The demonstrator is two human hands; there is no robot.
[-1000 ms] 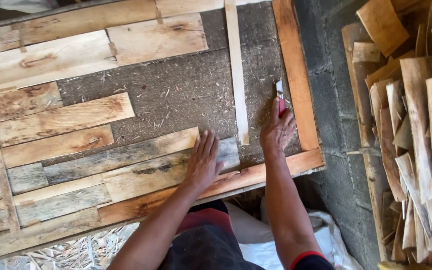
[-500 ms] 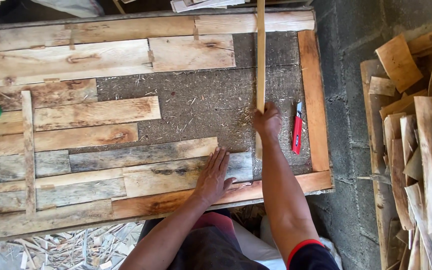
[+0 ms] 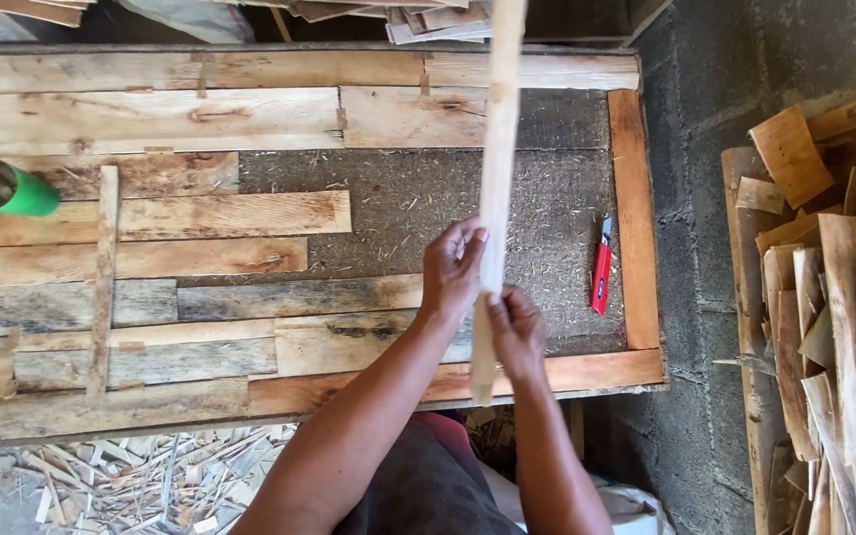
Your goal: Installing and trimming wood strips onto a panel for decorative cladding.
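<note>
Since a moment ago I am seeing the thin wooden strip (image 3: 495,188) lifted off the board and both hands closing on it. My left hand (image 3: 453,269) is pinching it higher up, my right hand (image 3: 515,332) gripping near its lower end. Its long axis is running near-vertical in view, pointing away from me over the work board (image 3: 636,228). The red utility knife (image 3: 601,277) is lying just right of it.

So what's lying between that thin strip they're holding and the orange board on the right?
A red utility knife, on the bare fibre panel, in the head view.
</note>
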